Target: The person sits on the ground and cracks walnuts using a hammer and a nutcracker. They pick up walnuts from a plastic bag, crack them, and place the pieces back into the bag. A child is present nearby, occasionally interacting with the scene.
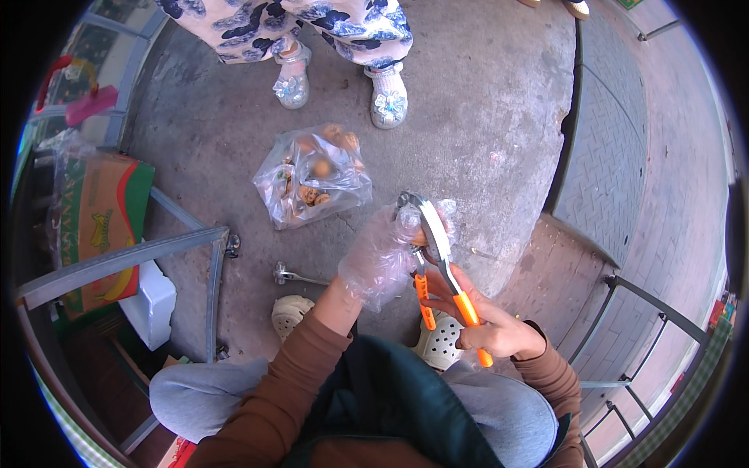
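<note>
My left hand (377, 260), in a clear plastic glove, holds a brown round nut (419, 237), mostly hidden by glove and tool. Around it sit the curved metal jaws of orange-handled nutcracker pliers (434, 228). My right hand (494, 327) is bare and grips the pliers by their spread handles. Beyond my hands, a clear plastic bag (345, 190) lies on the concrete with several round brown nuts (321, 169) inside, apparently walnuts. A metal tool with a round head (282, 273) rests on the ground left of my left wrist.
Another person's feet in clear shoes (388, 102) stand past the bag. At left are a metal frame (126, 260), a banana carton (102, 222) and a white foam box (153, 307). A dark textured ramp plate (608, 152) edges the concrete at right, near a metal rack (655, 304).
</note>
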Demonstrator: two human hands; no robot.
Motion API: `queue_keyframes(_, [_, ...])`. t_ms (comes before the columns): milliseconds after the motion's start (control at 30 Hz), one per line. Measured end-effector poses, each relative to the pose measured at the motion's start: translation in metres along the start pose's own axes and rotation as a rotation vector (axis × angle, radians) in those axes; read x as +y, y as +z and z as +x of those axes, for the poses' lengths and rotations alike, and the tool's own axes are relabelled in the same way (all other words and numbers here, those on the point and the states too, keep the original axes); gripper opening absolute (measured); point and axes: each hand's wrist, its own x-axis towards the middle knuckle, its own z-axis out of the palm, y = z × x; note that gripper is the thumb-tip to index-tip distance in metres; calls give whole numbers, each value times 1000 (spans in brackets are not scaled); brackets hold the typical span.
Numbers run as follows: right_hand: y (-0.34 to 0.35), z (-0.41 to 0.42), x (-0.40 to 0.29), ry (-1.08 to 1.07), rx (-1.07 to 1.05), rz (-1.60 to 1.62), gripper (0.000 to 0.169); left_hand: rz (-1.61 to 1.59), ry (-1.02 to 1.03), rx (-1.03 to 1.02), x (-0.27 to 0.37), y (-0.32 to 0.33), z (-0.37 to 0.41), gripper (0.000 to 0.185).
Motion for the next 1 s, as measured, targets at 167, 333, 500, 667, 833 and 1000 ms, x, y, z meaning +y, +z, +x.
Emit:
queue_keyframes(167, [-1, 0, 6, -47, 16, -43, 93, -77, 2, 80, -7, 2, -2, 47])
queue_keyframes(333, [-6, 3, 24, 2, 28, -80, 94, -157, 42, 90, -18, -10, 1, 44])
queue_keyframes(500, [-12, 11, 57, 42, -86, 99, 94, 230, 49, 185, -4, 9, 1, 38])
queue_keyframes(667, [-5, 19, 93, 39, -124, 209, 106, 156, 0, 139, -17, -3, 1, 37])
queue_keyframes(833, [-4, 21, 109, 58, -123, 227, 106, 190, -29, 276, -18, 3, -6, 28])
queue_keyframes(1000, [5, 30, 125, -159, -101, 325, 102, 145, -80, 118, -23, -17, -4, 37])
